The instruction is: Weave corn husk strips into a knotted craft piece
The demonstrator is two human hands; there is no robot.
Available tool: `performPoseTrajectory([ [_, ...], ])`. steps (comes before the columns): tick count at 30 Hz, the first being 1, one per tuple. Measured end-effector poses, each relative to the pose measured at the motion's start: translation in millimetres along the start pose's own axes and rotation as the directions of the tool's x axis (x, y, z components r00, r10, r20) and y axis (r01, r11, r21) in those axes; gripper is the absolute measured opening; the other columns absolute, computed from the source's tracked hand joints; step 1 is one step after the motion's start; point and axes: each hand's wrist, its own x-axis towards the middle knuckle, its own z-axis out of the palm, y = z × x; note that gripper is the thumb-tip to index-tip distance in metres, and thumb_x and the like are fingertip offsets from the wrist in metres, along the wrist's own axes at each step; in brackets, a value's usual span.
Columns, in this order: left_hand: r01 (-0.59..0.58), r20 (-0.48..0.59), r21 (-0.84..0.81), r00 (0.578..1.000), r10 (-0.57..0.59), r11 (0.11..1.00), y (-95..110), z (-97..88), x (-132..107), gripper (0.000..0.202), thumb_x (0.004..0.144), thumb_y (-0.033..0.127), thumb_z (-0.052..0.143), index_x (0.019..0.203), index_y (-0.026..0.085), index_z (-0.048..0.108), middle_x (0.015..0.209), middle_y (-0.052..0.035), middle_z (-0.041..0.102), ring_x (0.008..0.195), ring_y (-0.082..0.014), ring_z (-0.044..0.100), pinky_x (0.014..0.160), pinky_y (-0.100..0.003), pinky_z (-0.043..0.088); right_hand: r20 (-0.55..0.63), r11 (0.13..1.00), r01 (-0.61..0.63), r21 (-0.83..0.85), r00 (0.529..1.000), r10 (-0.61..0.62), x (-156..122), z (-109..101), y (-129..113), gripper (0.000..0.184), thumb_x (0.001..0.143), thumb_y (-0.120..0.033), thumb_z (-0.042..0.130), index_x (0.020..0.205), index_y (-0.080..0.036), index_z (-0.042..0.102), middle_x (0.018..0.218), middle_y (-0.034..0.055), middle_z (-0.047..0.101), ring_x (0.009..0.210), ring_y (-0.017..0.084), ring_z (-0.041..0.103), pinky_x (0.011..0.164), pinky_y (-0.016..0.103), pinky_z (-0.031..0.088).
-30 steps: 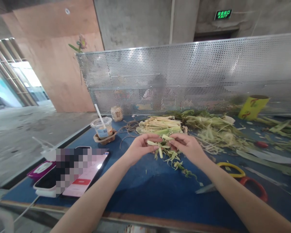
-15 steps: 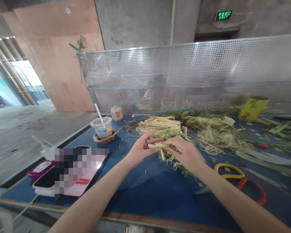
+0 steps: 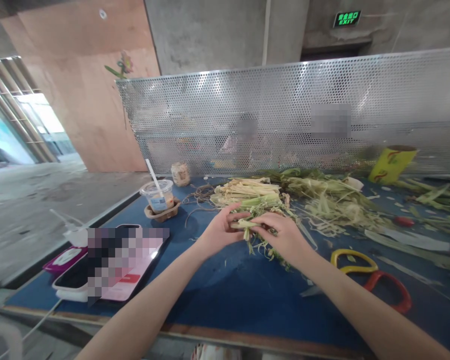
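Between my two hands is a short pale-green strip of plant husk (image 3: pixel 247 224), with a loose end hanging below. My left hand (image 3: pixel 222 227) grips its left end between thumb and fingers. The fingertips of my right hand (image 3: pixel 279 231) pinch its right end. Just beyond lies a bundle of pale, dry husk strips (image 3: pixel 247 190). Thin green plant scraps (image 3: pixel 272 252) lie under and beside my right hand. A pair of scissors with one yellow and one red handle loop (image 3: pixel 354 262) rests by my right forearm, which covers part of it.
A lidded cup with a straw (image 3: pixel 157 197) sits in a cardboard holder at left, near brown twine (image 3: pixel 204 195) and a jar (image 3: pixel 180 174). Phones (image 3: pixel 73 277) lie front left. Loose husks (image 3: pixel 333 200) and a yellow roll (image 3: pixel 393 165) are at right, before a perforated metal screen (image 3: pixel 210 115).
The strip's loose end, which stuck out downward, is now shorter and bent closer to the fingers. Both hands stay in nearly the same place.
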Motion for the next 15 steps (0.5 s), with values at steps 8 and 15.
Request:
performPoseTrajectory([
  [8, 0.055, -0.002, 0.191, 0.998, -0.055, 0.98, -9.0, 1.1, 1.4, 0.041, 0.064, 0.022, 0.067, 0.101, 0.012, 0.052, 0.077, -0.0044, 0.065, 0.072, -0.0149, 0.063, 0.069, -0.029, 0.048, 0.015, 0.999, -0.044, 0.006, 0.999, 0.043, -0.6, -0.7, -4.8, 0.014, 0.078, -0.019, 0.049, 0.084, -0.021, 0.062, 0.081, 0.0037, 0.064, 0.072, 0.015, 0.059, 0.062, 0.026, 0.047],
  [15, -0.112, -0.083, 0.348, 0.985, 0.15, 0.931, -0.4, 4.3, -2.4, 0.038, 0.062, 0.023, 0.067, 0.096, 0.014, 0.054, 0.073, -0.0015, 0.059, 0.069, -0.0139, 0.058, 0.066, -0.027, 0.046, -0.118, 0.996, -0.051, -0.078, 0.992, 0.042, -0.9, -0.4, -2.0, 0.012, 0.077, -0.023, 0.051, 0.082, -0.02, 0.062, 0.079, 0.0045, 0.065, 0.073, 0.017, 0.059, 0.066, 0.029, 0.048],
])
